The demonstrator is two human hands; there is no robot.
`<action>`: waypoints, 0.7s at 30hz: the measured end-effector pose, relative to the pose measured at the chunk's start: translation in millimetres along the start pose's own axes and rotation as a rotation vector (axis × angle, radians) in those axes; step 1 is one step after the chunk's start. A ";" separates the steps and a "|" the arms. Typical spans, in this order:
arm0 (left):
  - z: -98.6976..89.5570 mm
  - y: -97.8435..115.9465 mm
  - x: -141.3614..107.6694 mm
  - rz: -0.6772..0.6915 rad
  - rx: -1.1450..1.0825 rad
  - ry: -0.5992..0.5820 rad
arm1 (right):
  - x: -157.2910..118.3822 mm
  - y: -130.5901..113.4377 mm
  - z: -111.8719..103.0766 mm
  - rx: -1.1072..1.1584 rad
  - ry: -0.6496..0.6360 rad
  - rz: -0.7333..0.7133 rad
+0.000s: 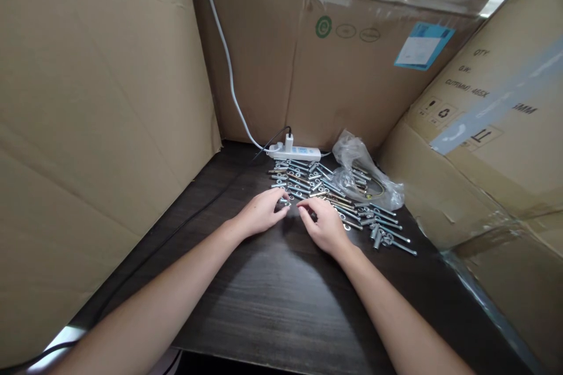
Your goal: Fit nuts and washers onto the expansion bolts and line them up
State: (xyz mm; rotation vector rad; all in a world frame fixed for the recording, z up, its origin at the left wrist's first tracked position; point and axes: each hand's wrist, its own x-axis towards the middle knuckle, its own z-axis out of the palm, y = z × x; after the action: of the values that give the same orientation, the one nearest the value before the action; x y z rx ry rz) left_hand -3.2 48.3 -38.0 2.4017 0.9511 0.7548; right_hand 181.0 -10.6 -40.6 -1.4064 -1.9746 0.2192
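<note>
Near the middle of the dark table (272, 299), my left hand (264, 211) is closed on a small metal part (284, 203), whose exact kind is too small to tell. Just to its right, my right hand (323, 222) has its fingers curled, thumb and fingertips towards the left hand. Whether something small sits between those fingertips cannot be made out. Behind and to the right of both hands lie several metal bolts (387, 222), sleeves and washers in loose rows, silver and brass-coloured.
A white power strip (303, 154) with a plug and cables lies at the back. A clear plastic bag (352, 155) rests on the parts at the back right. Large cardboard boxes (109, 99) wall the table left, back and right. A black cable (176, 231) crosses the left side.
</note>
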 end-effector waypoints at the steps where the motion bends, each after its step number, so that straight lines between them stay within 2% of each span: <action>1: 0.2 2.9 -0.1 0.023 -0.048 0.021 | -0.2 0.1 -0.1 0.032 0.008 0.005; 6: 1.8 17.4 -1.7 0.079 -0.174 0.058 | -1.7 -3.8 0.7 0.325 0.030 0.060; 11: 1.7 25.5 -3.4 0.104 -0.221 0.098 | -1.1 -11.0 2.5 0.745 -0.035 0.262; 14: 0.9 27.3 -4.1 0.119 -0.240 0.112 | -1.1 -11.9 4.7 0.891 -0.070 0.358; 16: 0.4 27.6 -4.7 0.114 -0.243 0.102 | -1.4 -11.4 6.4 0.900 -0.051 0.383; 21: -1.1 26.3 -6.9 -0.020 -0.220 0.031 | -2.2 -10.3 8.7 0.705 0.171 0.316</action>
State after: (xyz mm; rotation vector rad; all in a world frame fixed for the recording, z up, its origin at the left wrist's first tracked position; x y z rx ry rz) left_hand 4.4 26.1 -24.2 2.1929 0.8545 0.8456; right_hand 168.0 -14.5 -42.8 -1.1934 -1.3243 0.8205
